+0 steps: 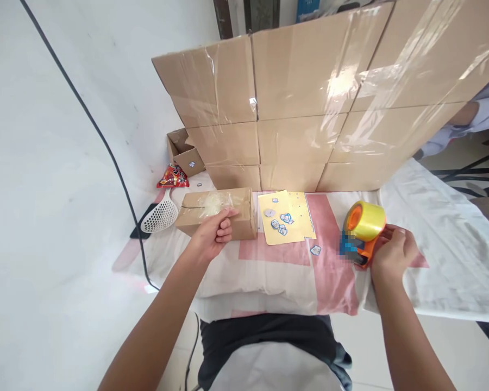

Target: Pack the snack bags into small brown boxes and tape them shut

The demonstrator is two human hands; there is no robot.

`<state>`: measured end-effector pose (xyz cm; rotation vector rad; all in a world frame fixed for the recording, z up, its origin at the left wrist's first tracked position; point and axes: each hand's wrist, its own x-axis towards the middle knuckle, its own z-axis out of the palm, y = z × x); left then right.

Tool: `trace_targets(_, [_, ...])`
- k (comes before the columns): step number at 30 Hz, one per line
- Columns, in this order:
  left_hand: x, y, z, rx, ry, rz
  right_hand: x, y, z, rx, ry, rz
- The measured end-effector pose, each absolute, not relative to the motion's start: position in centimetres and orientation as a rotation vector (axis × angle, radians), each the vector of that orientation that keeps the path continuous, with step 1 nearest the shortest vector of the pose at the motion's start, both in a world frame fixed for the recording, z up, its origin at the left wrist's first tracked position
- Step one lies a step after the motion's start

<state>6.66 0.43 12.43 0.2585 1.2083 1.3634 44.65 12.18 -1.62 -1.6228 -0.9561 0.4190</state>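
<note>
My left hand [214, 233] is closed in a pinch over the top of a small cardboard box [240, 222]. Crumpled clear film [215, 202] lies on that box beside my fingertips, and what they pinch, if anything, is too small to make out. On the right, my right hand [393, 251] grips an orange tape dispenser [369, 250] from its right side. The dispenser carries a thick yellow roll of tape [370, 221]. Between my hands, several small paper cutouts [286, 218] rest on a yellow sheet [275, 236], and one more cutout [315, 250] is on the cloth.
A tall taped cardboard panel [293, 141] stands along the far edge. At left are a white perforated ladle [161, 214], a red snack packet [173, 176], an open carton [191, 161] and a hanging black cable [106, 144]. Another person's sleeve [487, 117] shows at right.
</note>
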Motion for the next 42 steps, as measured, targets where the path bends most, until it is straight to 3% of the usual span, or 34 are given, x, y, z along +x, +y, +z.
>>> trace_targets(4, [7.0,0.4,12.6,0.221,1.247,1.366,43.8,10.7,0.0,-1.371,-0.846,0.102])
trace_targets(7, [7.0,0.4,12.3,0.236,1.264,1.391,40.6,8.9,3.2,-1.219,-1.074,-0.038])
trace_targets(13, [6.8,0.2,12.1,0.323,1.269,1.489,28.0,9.2,10.2,-0.63,-1.82,0.37])
trace_targets(20, [6.9,0.5,11.7,0.478,1.334,1.534,17.4,15.4,11.3,-0.755,-2.101,0.772])
trace_targets(25, [7.0,0.4,11.0,0.504,1.393,1.554,16.2,16.7,8.7,-0.788,-2.249,1.175])
trace_targets(37, [7.9,1.2,12.1,0.504,1.487,1.738,16.3,16.1,8.0,-0.847,-2.066,1.256])
trace_targets(42, [7.4,2.0,11.8,0.528,1.504,1.696,18.9,16.3,10.5,-0.646,-2.244,1.504])
